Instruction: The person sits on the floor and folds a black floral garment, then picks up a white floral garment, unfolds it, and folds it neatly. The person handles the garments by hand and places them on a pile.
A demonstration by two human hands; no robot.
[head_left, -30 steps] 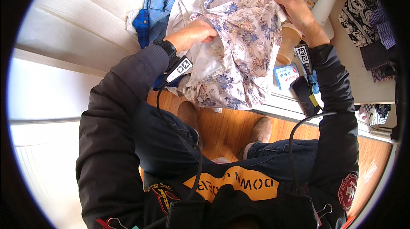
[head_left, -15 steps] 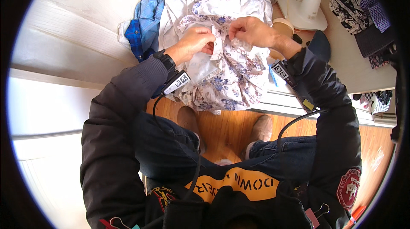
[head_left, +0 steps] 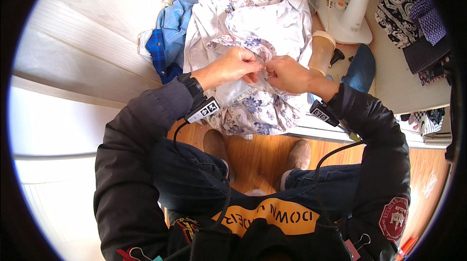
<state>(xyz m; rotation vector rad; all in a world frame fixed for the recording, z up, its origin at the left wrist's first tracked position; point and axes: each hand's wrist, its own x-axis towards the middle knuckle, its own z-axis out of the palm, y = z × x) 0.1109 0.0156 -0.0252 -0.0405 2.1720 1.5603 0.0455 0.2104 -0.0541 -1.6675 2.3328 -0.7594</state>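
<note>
A white shirt with blue and brown flower print, a floral shirt (head_left: pixel 262 112), lies spread over the near end of a pile of clothes and hangs past the edge. My left hand (head_left: pixel 234 67) is closed in a pinch on its pale cloth. My right hand (head_left: pixel 290 75), fingers curled in, grips cloth right beside it, so the fingertips of both hands nearly meet. The exact bit of cloth between them is mostly hidden by my fingers. White cloth (head_left: pixel 272 20) and more floral fabric lie behind my hands.
Blue plaid shirts (head_left: pixel 170 25) lie left of the pile. At the right stand a white fan (head_left: pixel 357 8), a beige cylindrical container (head_left: pixel 321 51) and a blue cap-like item (head_left: pixel 361 68). Dark patterned clothes (head_left: pixel 401 5) lie farther right. My shoes (head_left: pixel 298 155) rest on the wooden floor.
My right hand has come down and toward my left hand, which has shifted slightly right and down. The band of cloth that stood up at my left fingers is now covered.
</note>
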